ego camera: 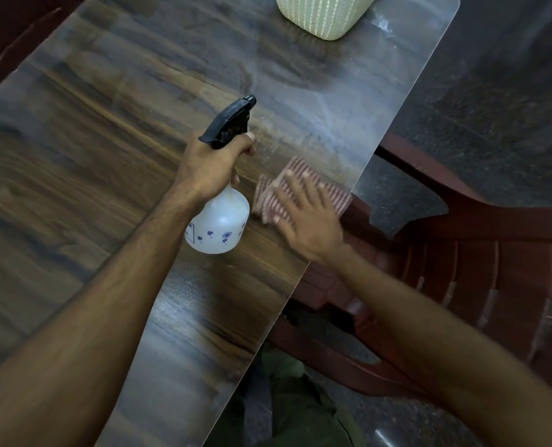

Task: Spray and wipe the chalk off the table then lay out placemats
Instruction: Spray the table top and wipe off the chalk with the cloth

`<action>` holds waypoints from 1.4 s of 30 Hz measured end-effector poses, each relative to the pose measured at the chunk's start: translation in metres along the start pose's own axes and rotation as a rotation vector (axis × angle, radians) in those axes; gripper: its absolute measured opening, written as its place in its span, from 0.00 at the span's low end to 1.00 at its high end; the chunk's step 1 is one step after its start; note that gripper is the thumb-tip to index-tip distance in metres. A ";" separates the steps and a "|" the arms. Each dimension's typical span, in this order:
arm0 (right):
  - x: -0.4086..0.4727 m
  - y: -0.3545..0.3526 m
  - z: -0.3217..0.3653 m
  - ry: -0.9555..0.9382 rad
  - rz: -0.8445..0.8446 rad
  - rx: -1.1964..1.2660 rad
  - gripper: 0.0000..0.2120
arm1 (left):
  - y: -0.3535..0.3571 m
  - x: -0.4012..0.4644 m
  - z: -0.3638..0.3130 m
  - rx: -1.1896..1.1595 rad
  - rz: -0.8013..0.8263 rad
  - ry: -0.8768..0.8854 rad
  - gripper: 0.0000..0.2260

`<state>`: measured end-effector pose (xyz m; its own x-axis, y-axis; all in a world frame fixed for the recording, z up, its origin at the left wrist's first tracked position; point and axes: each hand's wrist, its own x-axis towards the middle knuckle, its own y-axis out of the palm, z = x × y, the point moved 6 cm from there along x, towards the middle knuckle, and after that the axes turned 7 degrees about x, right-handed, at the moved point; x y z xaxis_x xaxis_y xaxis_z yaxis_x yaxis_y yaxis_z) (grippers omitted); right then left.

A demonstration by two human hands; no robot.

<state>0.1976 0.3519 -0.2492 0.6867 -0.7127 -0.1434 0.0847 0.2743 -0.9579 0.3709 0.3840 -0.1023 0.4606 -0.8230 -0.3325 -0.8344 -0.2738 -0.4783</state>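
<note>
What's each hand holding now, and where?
Left hand grips the spray bottle at its neck. Right hand presses flat on the cloth, gripping nothing.

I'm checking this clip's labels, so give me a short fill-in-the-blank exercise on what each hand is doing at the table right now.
1. The left hand grips the ____ by its neck.
2. The right hand presses a striped ____ flat on the table.
3. That hand works near the table's ____ edge, beside a red chair.
4. The bottle's trigger head is ____ in colour.

Missing words: spray bottle; cloth; right; black
</note>
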 end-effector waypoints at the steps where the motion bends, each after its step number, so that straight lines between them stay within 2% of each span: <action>1: -0.015 0.008 0.020 -0.067 0.017 0.004 0.30 | 0.001 0.000 0.000 -0.005 0.003 -0.008 0.07; 4: -0.057 0.021 0.055 -0.284 0.048 0.028 0.29 | 0.002 0.002 -0.004 -0.020 0.004 -0.008 0.11; 7: -0.048 0.019 0.029 -0.352 0.096 -0.010 0.29 | 0.002 0.003 -0.004 -0.012 0.009 -0.009 0.10; 13: 0.050 -0.030 -0.091 0.066 0.011 0.042 0.29 | 0.003 0.004 0.004 0.020 -0.006 -0.015 0.07; 17: 0.065 -0.033 -0.074 0.157 -0.034 0.078 0.30 | 0.006 0.003 0.006 0.016 -0.005 -0.017 0.06; 22: 0.010 0.000 0.012 -0.145 0.050 0.050 0.30 | 0.006 0.009 0.006 0.002 -0.011 -0.040 0.06; 25: 0.000 0.003 0.008 -0.258 0.112 0.042 0.30 | 0.001 0.015 0.006 0.007 -0.026 -0.044 0.07; 27: 0.024 -0.008 -0.024 -0.169 0.105 0.037 0.30 | -0.003 0.019 0.008 0.008 -0.030 -0.052 0.08; 31: 0.094 -0.040 -0.096 0.179 -0.025 0.074 0.30 | -0.010 0.025 0.015 -0.002 -0.046 -0.068 0.07; 34: 0.126 -0.045 -0.091 0.233 -0.028 0.095 0.30 | -0.014 0.028 0.018 -0.010 -0.060 -0.078 0.08; 36: 0.131 -0.042 -0.061 0.180 -0.026 0.076 0.31 | -0.016 0.030 0.018 -0.019 -0.066 -0.080 0.08; 42: 0.062 -0.003 0.039 -0.218 0.094 0.050 0.30 | -0.026 0.038 0.019 -0.037 -0.087 -0.095 0.07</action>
<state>0.2681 0.3324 -0.2457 0.8326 -0.5276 -0.1688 0.0450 0.3682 -0.9287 0.4160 0.3693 -0.1182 0.5568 -0.7448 -0.3677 -0.8000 -0.3619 -0.4785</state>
